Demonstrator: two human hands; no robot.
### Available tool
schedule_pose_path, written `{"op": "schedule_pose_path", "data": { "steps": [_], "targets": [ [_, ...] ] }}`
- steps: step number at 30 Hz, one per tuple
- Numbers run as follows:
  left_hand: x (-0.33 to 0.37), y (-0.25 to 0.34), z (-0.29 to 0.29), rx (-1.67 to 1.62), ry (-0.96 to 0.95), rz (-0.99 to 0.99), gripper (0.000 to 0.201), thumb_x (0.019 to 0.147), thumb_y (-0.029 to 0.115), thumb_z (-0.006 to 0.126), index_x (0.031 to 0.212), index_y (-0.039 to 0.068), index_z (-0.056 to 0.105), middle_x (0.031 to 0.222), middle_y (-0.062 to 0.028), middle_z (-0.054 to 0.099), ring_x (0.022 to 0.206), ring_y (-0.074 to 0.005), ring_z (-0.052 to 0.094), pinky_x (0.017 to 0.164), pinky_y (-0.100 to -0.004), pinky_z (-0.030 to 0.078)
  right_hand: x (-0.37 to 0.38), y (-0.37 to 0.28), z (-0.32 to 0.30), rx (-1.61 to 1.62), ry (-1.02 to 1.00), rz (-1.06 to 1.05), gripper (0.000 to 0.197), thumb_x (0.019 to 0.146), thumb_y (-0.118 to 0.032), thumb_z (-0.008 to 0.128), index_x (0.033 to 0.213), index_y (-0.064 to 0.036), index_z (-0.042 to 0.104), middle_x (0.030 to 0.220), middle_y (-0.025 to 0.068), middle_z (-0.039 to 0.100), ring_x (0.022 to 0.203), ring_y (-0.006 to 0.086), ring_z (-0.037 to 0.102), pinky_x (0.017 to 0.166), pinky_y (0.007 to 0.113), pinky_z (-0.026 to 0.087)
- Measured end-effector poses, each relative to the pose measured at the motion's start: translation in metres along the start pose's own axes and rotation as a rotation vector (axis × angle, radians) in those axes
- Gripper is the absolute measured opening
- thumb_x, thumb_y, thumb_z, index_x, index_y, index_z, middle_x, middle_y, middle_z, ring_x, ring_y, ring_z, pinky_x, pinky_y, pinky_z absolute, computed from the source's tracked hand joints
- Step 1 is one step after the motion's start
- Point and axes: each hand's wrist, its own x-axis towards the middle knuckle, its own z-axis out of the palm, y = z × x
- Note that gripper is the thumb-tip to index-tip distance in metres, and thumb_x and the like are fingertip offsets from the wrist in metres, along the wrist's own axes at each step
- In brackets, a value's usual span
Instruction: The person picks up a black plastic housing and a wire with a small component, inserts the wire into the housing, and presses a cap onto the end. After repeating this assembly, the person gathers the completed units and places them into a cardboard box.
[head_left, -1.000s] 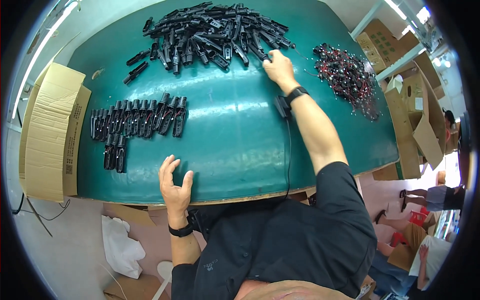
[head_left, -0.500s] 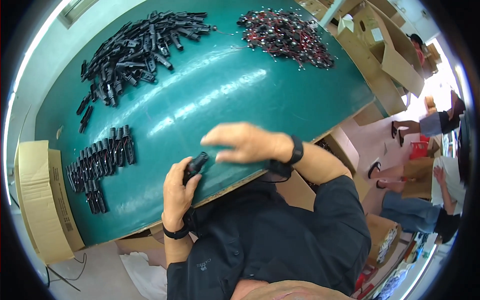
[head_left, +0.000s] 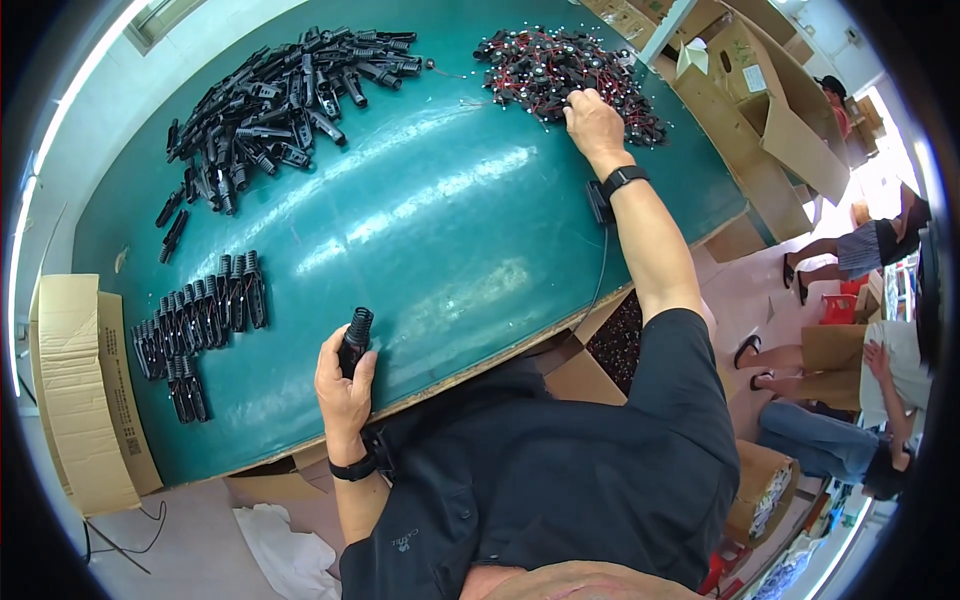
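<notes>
My left hand (head_left: 343, 392) is closed around a black plastic housing with a ribbed end (head_left: 356, 335), held upright near the table's front edge. My right hand (head_left: 597, 125) is stretched out to the far right, its curled fingers touching the near side of a pile of small black parts with red wires (head_left: 545, 75). What its fingertips pinch, if anything, is hidden. At the left, housings with red wires in them (head_left: 205, 310) lie side by side in rows. Farther back is a large heap of black housings (head_left: 290, 95).
The green tabletop (head_left: 450, 230) spreads between the heaps. A cardboard box (head_left: 85, 390) stands against its left edge, and open cartons (head_left: 750, 110) stand beyond the right corner. Several people are on the right, where a seated person's jeans (head_left: 815, 435) show. A white cloth (head_left: 285, 550) lies below the table.
My right hand has moved from beside the left hand out to the wired-parts pile. My left hand has shifted slightly left, and the housing in it now stands more upright.
</notes>
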Motion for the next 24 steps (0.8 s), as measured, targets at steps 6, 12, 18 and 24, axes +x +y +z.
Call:
{"op": "schedule_pose_path", "data": {
  "steps": [6, 12, 18, 24],
  "targets": [
    [0.002, 0.002, -0.001, 0.020, -0.026, 0.031, 0.043, 0.096, 0.015, 0.077, 0.133, 0.001, 0.063, 0.111, -0.0046, 0.067, 0.099, -0.0144, 0.061, 0.092, -0.0289, 0.050, -0.013, 0.002, -0.020, 0.280, 0.106, -0.023, 0.019, 0.096, -0.028, 0.070, 0.107, -0.0128, 0.074, 0.099, 0.0105, 0.076, 0.089, 0.0338, 0.074, 0.077, 0.045, 0.059],
    [0.003, 0.005, -0.003, 0.013, -0.036, 0.019, 0.043, 0.096, 0.015, 0.077, 0.133, 0.001, 0.063, 0.112, -0.0046, 0.067, 0.099, -0.0145, 0.061, 0.093, -0.0288, 0.050, -0.036, -0.010, -0.042, 0.667, -0.076, 0.134, 0.019, 0.100, -0.022, 0.070, 0.110, -0.0072, 0.076, 0.088, 0.0083, 0.077, 0.077, 0.0183, 0.077, 0.070, 0.031, 0.059],
    [0.001, 0.004, 0.000, 0.005, -0.037, 0.027, 0.044, 0.095, 0.015, 0.078, 0.133, 0.001, 0.063, 0.113, -0.0050, 0.068, 0.101, -0.0145, 0.061, 0.094, -0.0290, 0.049, -0.056, -0.018, -0.043, 0.833, -0.192, 0.186, 0.017, 0.101, -0.016, 0.069, 0.111, -0.0040, 0.075, 0.087, 0.0037, 0.074, 0.077, 0.0107, 0.073, 0.068, 0.026, 0.057],
    [0.000, 0.006, -0.001, 0.023, -0.008, 0.021, 0.045, 0.090, 0.013, 0.080, 0.131, 0.002, 0.065, 0.114, -0.0133, 0.070, 0.101, -0.0252, 0.068, 0.092, -0.0346, 0.053, -0.081, -0.043, -0.051, 1.219, -0.424, 0.203, 0.019, 0.104, -0.014, 0.065, 0.118, -0.0023, 0.071, 0.092, 0.0016, 0.069, 0.077, 0.0092, 0.067, 0.070, 0.024, 0.055]
  ]
}}
